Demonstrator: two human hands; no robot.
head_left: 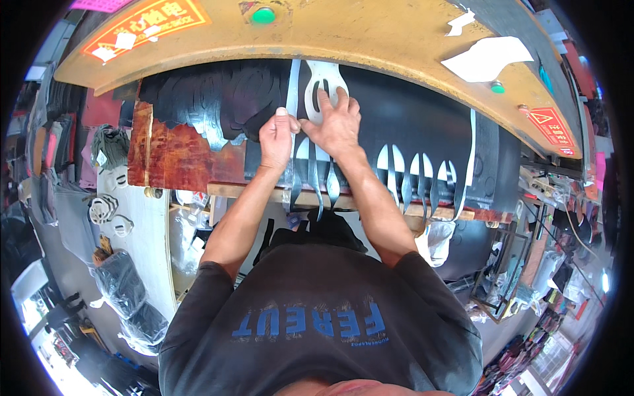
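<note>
My right hand [337, 125] spans a pale, slotted cutting die [317, 74], with its thumb on the left side and fingers over the slots and right edge. The die lies on a black sheet [409, 109] that looks like leather. Just left of it my left hand [279, 135] is closed, thumb upward; whatever is in its fingers is hidden. Beside that hand lies a heap of cut black pieces [221, 99]. Rounded cut-outs line the sheet's near edge, leaving narrow black strips [332, 188] hanging down. A pale strip of the surface below shows left of the die.
A yellow press beam [370, 39] with green buttons arches across the far side, close beyond my hands. A reddish-brown worn board [175, 155] lies at left. The wooden table edge [221, 190] runs in front of me. Plastic-wrapped bundles [129, 290] stand at lower left, a metal frame [505, 270] at right.
</note>
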